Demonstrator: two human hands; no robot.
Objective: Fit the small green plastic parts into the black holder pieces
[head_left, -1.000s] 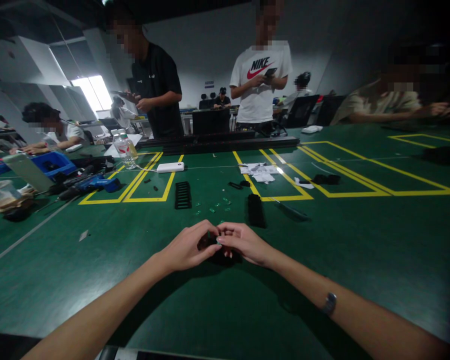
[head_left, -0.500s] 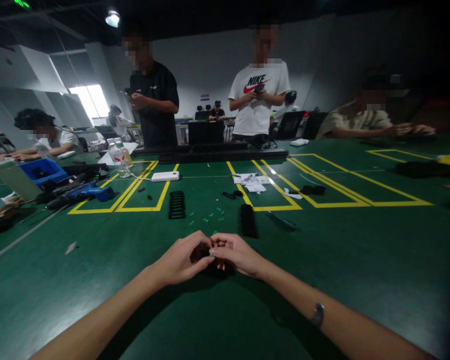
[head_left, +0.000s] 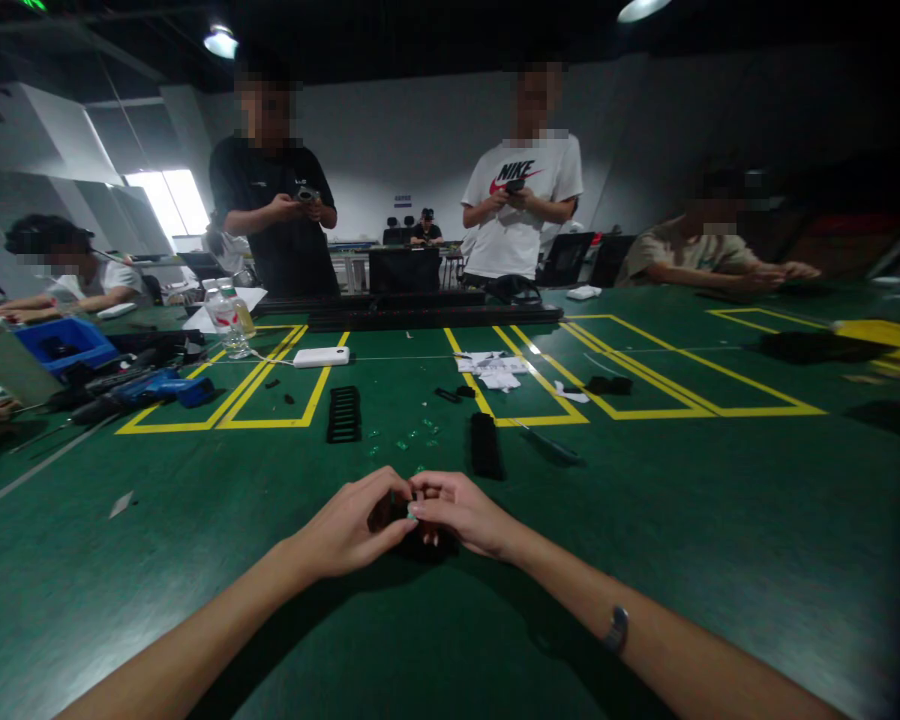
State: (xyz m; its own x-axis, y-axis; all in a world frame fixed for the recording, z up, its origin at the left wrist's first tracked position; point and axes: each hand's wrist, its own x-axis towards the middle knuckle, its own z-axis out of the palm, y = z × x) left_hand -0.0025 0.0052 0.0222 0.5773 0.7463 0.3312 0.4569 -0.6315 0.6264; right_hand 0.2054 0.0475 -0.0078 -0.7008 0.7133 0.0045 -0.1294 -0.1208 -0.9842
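Low over the green table (head_left: 270, 640), my left hand (head_left: 364, 520) and my right hand (head_left: 461, 512) meet at their fingertips. Between the thumbs and fingers of both hands is a small greenish piece (head_left: 412, 511), too small to make out fully. Several small clear-green pieces (head_left: 412, 434) lie scattered just beyond the hands. A black slotted rack (head_left: 343, 414) lies beyond my left hand, and a black block (head_left: 486, 446) lies beyond my right hand.
White papers (head_left: 493, 370), a white power bank (head_left: 321, 357) and a bottle (head_left: 230, 325) stand or lie farther back. A blue drill (head_left: 161, 388) and a blue bin (head_left: 67, 345) are at left. Two people stand across the table, holding devices; others sit around.
The camera view has shifted slightly, so the table items appear farther left. The person in black has turned and holds the device more centrally. My hands keep nearly the same pose.
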